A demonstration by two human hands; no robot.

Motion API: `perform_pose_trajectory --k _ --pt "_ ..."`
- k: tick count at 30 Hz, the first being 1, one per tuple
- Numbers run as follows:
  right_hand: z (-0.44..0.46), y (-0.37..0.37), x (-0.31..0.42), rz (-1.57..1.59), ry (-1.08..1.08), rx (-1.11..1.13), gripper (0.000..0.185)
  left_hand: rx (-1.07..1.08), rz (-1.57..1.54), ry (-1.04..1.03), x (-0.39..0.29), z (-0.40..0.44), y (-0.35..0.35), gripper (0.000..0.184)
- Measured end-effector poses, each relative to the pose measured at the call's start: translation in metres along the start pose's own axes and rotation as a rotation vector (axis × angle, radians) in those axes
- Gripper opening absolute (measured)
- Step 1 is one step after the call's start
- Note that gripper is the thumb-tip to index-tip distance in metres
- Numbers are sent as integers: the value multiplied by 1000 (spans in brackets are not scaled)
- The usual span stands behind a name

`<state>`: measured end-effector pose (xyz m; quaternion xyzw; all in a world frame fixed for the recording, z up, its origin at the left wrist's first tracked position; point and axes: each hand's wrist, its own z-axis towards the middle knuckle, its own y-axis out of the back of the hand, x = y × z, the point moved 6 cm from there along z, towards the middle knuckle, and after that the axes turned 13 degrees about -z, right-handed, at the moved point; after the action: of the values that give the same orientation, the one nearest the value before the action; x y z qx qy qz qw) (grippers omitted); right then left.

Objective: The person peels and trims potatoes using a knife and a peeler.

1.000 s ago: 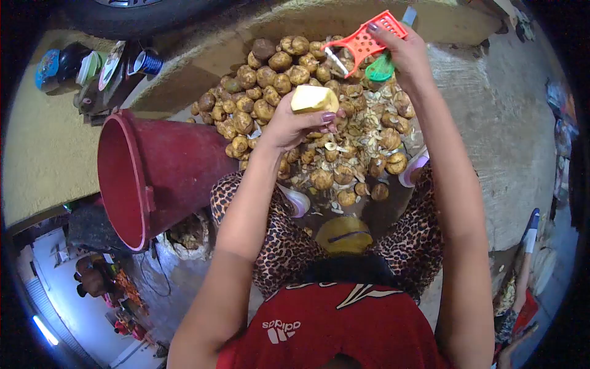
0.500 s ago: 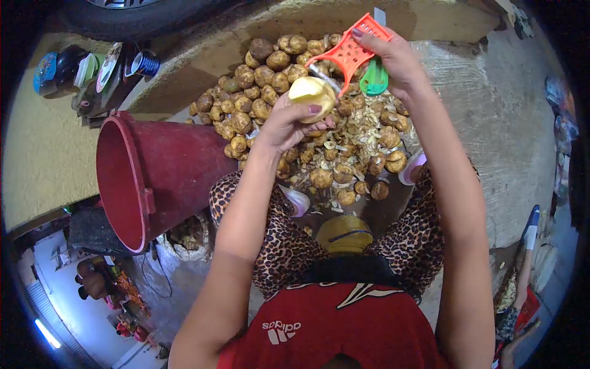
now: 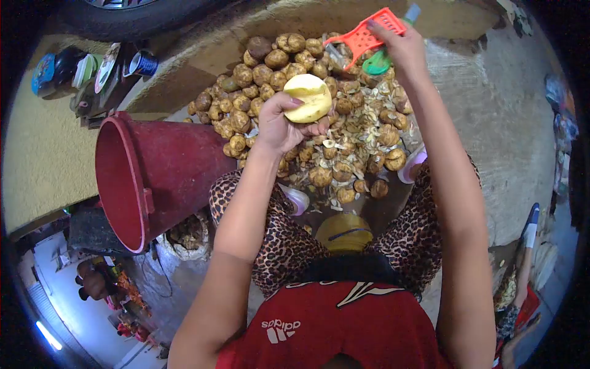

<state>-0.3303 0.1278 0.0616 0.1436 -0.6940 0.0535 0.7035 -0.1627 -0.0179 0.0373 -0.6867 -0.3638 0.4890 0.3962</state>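
In my left hand [image 3: 286, 123] rests a peeled, pale yellow potato [image 3: 308, 101] with a groove across its face; the thumb presses on it. My right hand [image 3: 402, 52] grips an orange peeler [image 3: 362, 40] with grater holes, its blade end pointing left, apart from the potato. The same hand also holds a green-handled tool [image 3: 376, 63]; a flat grey piece [image 3: 412, 12] sticks out above the hand. Beneath both hands lies a heap of brown, unpeeled potatoes [image 3: 261, 75], with peelings [image 3: 362, 132] scattered over its right part.
A large red bucket [image 3: 178, 166] lies on its side at the left, mouth facing left. Between my legs stands a yellowish container [image 3: 344, 232]. A tyre [image 3: 135, 18] is at the top left, near a blue cup [image 3: 144, 63]. Another person's arm [image 3: 523, 270] shows at far right.
My right hand has moved up and right, taking the peeler off the potato. My left hand has turned the potato slightly, showing more of its grooved face.
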Motion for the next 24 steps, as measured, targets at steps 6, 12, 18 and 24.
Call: perform_pose_trajectory --k 6,12,18,24 --pt "-28 -38 -9 157 -156 170 18 39 -40 0 -3 -2 -2 49" --pt "-24 -36 -6 360 -160 115 17 -28 -164 -70 -13 -7 0 51" --pt "-9 -18 -9 122 -11 40 21 12 -158 -19 -8 -7 -1 50" --pt "-29 -43 3 131 2 220 25 -14 -190 -31 -8 -4 -6 52"
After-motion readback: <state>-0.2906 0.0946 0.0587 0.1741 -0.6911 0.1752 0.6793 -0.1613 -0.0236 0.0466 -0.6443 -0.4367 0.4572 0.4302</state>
